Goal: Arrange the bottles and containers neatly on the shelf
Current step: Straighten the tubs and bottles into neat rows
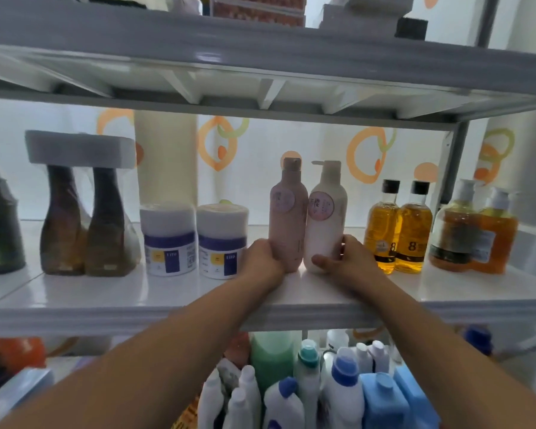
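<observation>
SHELF TIDY: A person's left hand [262,258] grips the base of a pink bottle [287,218], while the right hand [347,258] curls its fingers [344,243] round the foot of a white pump bottle [325,212] on the middle shelf [167,292]. Both bottles stand upright and touching, caps pointing to 12 o'clock. Two white jars [169,239] sit at their 9 o'clock and two amber bottles [382,230] at 3 o'clock.

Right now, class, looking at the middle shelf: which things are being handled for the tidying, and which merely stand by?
In the job: pink bottle, held by the left hand; white pump bottle, held by the right hand; shelf.
Standing by: white jars; amber bottles; brown bottles; blue-capped bottles below.
</observation>
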